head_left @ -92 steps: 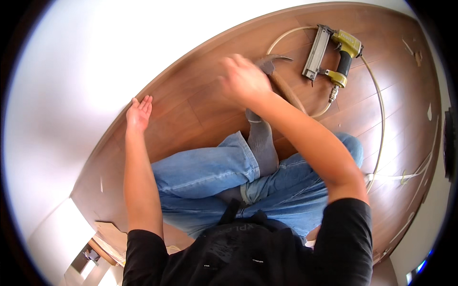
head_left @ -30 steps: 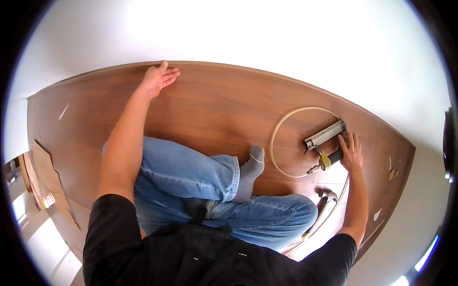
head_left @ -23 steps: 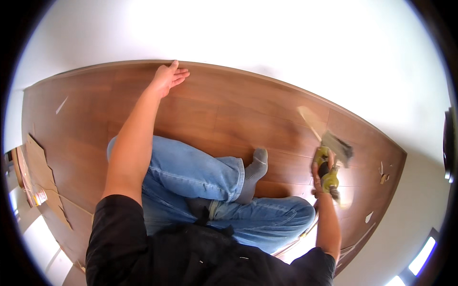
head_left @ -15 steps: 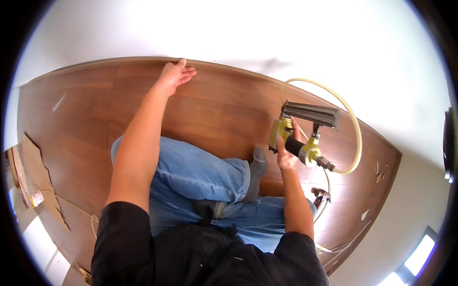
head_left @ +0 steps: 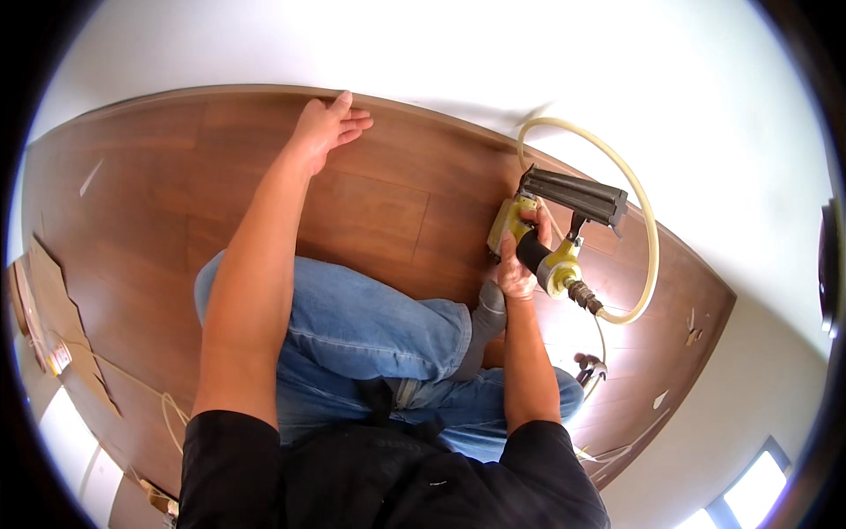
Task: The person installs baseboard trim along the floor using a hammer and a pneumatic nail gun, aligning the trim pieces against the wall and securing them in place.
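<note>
The right hand (head_left: 518,264) is wrapped around the grip of a yellow-and-black pneumatic nail gun (head_left: 555,225), held just above the brown wooden plank floor (head_left: 176,203) near the white wall (head_left: 441,53). The left hand (head_left: 324,128) lies open and flat – fingers spread – on the boards by the wall. A cream air hose (head_left: 648,229) loops beside the gun.

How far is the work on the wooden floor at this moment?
Done: brown floor planks cover the floor up to the white wall. In hand: the right hand grips a yellow nail gun with its cream air hose looping behind, while the left hand presses flat on the planks at the wall edge. Left: the gun's nose looks not yet set against the planks; scraps lie by the right end.
</note>
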A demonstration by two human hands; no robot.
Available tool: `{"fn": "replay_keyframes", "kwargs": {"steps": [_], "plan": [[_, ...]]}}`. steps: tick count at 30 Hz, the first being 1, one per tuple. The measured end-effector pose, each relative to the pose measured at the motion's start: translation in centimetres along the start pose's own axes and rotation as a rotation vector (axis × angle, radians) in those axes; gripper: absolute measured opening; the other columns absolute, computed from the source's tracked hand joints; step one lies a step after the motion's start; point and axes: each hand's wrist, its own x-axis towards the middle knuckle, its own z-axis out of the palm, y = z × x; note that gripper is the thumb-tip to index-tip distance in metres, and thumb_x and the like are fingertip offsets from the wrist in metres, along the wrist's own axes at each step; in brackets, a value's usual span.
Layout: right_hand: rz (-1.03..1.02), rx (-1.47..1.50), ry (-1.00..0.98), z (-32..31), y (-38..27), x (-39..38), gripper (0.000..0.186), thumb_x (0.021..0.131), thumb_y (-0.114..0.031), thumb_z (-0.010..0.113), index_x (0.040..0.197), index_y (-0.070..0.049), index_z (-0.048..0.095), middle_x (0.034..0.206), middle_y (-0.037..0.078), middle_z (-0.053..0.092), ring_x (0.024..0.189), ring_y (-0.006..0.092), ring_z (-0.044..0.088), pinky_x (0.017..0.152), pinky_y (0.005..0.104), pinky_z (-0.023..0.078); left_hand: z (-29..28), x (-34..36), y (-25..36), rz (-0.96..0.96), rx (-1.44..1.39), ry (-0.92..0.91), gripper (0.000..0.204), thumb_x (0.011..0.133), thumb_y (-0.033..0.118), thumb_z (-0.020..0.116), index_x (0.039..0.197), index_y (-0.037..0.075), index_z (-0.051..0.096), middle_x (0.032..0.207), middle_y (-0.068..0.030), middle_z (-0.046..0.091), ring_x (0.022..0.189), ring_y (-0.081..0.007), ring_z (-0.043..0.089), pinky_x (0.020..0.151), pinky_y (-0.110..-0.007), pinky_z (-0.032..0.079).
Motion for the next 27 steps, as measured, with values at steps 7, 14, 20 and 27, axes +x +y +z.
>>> {"fn": "replay_keyframes", "kwargs": {"steps": [7,14,20,27], "plan": [[-0.018,-0.088,-0.021,-0.2,0.3,0.9,0.067,0.093,-0.012,0.069,0.152,0.002,0.039,0.130,0.015,0.055,0.127,0.0302,0.052,0.114,0.0459,0.038,0.0,0.1,-0.1,-0.003,-0.013,-0.003,0.054,0.110,0.036,0.050,0.130,-0.012,0.037,0.125,-0.0245,0.063,0.116,-0.0285,0.068,0.099,-0.038,0.056],[-0.013,-0.070,0.028,0.3,0.7,0.4,0.066,0.094,-0.015,0.070,0.151,0.002,0.040,0.130,0.015,0.055,0.126,0.0295,0.053,0.111,0.0447,0.041,0.0,0.1,-0.5,-0.016,0.003,0.008,0.055,0.110,0.037,0.052,0.130,-0.012,0.038,0.126,-0.0244,0.063,0.116,-0.0291,0.068,0.099,-0.039,0.056],[0.044,-0.019,0.044,0.5,0.3,0.2,0.064,0.092,-0.018,0.069,0.147,0.003,0.044,0.130,0.015,0.056,0.126,0.0292,0.053,0.112,0.0445,0.040,-0.3,0.3,-1.1,-0.012,-0.007,0.016,0.050,0.110,0.036,0.050,0.125,-0.011,0.045,0.125,-0.0241,0.064,0.117,-0.0299,0.067,0.101,-0.040,0.055],[-0.069,-0.140,0.029,0.0,0.4,0.7,0.059,0.091,-0.006,0.064,0.146,0.003,0.044,0.131,0.017,0.056,0.131,0.0320,0.051,0.117,0.0468,0.036,-0.3,1.0,-1.3,0.036,-0.026,-0.021,0.056,0.109,0.032,0.054,0.130,-0.018,0.036,0.122,-0.0264,0.065,0.111,-0.0317,0.070,0.099,-0.040,0.058]]}}
